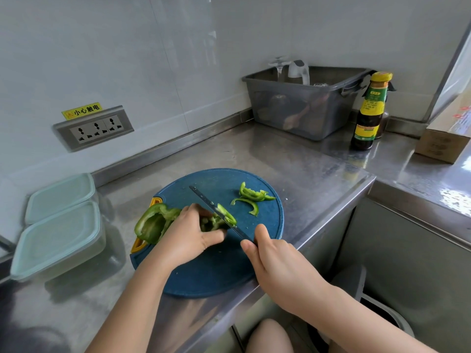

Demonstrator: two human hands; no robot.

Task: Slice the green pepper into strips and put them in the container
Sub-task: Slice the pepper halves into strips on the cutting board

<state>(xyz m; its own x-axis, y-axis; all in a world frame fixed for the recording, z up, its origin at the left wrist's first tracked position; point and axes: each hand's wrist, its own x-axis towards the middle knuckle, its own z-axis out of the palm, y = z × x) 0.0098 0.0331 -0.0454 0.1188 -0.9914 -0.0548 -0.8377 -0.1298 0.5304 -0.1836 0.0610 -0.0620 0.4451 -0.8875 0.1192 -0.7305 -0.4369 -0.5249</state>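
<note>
Stainless steel desk (293,159) runs along a white tiled wall, and near its front edge, at the centre of the frame, sits a round blue cutting board (216,271). Your left hand (188,235) holds the green pepper (153,222) down on the left part of the board. Its grip is curled over the cut end, and a large uncut piece sticks out left past the board's rim. Your right hand (277,261) has its grip wrapped round the handle of the knife (204,201). The blade slants up and left across the pepper's cut end, just beside your left fingertips. A few cut strips (251,197) lie loose on the upper right of the board, apart from the blade. Two containers (61,240) stand at the left edge of the frame, lids on. A grey tub (303,108) and a sauce bottle (369,113) stand at upper right.
</note>
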